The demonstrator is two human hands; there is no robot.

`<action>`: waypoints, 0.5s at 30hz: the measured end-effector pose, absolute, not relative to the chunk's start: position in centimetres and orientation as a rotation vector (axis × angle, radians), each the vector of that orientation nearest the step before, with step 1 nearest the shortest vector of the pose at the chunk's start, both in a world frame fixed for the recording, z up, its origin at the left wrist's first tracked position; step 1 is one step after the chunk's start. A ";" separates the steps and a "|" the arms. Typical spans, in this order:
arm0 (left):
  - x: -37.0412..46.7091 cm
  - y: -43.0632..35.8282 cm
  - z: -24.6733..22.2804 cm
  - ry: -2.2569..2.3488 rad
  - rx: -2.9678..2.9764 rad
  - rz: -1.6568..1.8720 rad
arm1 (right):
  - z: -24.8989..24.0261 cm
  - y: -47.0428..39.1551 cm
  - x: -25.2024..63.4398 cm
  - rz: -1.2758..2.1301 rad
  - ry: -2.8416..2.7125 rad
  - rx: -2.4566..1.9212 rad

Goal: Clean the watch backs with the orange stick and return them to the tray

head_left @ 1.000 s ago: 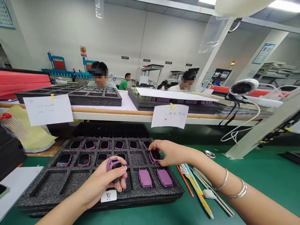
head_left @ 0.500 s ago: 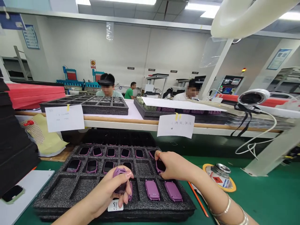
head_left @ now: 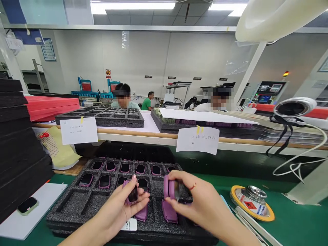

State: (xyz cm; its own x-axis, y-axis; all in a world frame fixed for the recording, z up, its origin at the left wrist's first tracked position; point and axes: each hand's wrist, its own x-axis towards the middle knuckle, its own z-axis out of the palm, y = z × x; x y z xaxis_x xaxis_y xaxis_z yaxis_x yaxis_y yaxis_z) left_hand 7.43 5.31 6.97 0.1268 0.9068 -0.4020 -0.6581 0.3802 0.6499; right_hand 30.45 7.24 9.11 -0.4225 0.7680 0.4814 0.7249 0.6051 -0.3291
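Note:
Purple watch cases with dark screens sit in the compartments of a black foam tray (head_left: 74,223). My left hand (head_left: 121,208), over the tray's front middle, is closed on a purple watch case (head_left: 131,193). To its right, my right hand (head_left: 192,194) pinches purple watch cases (head_left: 170,188) between thumb and fingers, apparently two held together. Below the right fingers a purple case (head_left: 169,212) lies back side up in its compartment. Another (head_left: 141,213) lies beside the left fingers. A white label (head_left: 131,224) is on the tray's front edge, partly covered by my left hand.
At right stand a metal-topped container (head_left: 256,193) on a yellow-rimmed roll and some thin tools (head_left: 246,222). A green watch (head_left: 27,205) lies on white paper at left, beside stacked black trays (head_left: 23,164). Behind runs a shelf (head_left: 153,138); people sit beyond.
My right hand has lifted purple cases from the tray's right side and moved them toward my left hand. My left hand still holds its case, its fingers more spread. The view has shifted left.

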 end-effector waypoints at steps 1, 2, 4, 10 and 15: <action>7.7 4.9 7.1 0.829 0.385 1.140 | 8.9 6.5 29.7 0.138 -2.226 -1.045; 7.9 4.5 7.2 0.792 0.435 1.098 | 8.7 5.9 28.9 0.168 -2.215 -0.921; 8.2 3.7 7.4 0.715 0.551 1.003 | 8.0 5.0 27.7 0.228 -2.201 -0.768; 8.4 2.8 7.0 0.737 0.788 0.941 | 6.1 5.1 26.4 0.525 -2.163 -0.798; 8.0 3.2 6.9 0.659 0.801 0.922 | 5.1 5.5 25.6 0.574 -2.113 -0.616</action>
State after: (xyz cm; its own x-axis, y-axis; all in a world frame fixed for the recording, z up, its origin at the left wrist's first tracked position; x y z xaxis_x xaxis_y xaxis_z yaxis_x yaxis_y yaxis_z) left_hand 8.01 3.20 6.86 0.4544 0.8776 -0.1530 -0.4293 0.3663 0.8255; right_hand 25.58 5.50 5.15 -0.5266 0.6067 0.5955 0.2223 0.7744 -0.5924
